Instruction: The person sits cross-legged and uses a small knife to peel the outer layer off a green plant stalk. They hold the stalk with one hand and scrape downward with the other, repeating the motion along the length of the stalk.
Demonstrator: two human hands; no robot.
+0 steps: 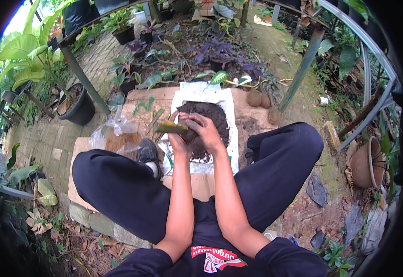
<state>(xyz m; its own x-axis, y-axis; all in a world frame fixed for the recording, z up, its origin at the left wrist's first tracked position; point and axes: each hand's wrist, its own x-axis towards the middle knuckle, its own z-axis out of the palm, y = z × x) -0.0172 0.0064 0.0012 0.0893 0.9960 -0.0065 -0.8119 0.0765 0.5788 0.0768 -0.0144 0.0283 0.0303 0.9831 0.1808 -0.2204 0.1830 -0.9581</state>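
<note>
My left hand (179, 144) and my right hand (205, 131) cup a dark clump of soil (188, 136) between them, soil smeared on the fingers. A flat yellow-green plant piece (171, 127) sticks out to the left of the clump, over my left hand. What seems to be a thin thread shows near the right fingertips. Below the hands lies a white plastic sheet (235, 138) bearing a heap of dark soil (212, 112). My fingers hide part of the clump and the heap's left side.
Brown cardboard (135, 104) lies under the sheet. A clear plastic bag (115, 130) of brown fibrous material stands left, near my shoe (147, 151). Several brown fibre balls (254, 98) sit at right. Green posts (302, 69) and potted plants (78, 107) surround the spot.
</note>
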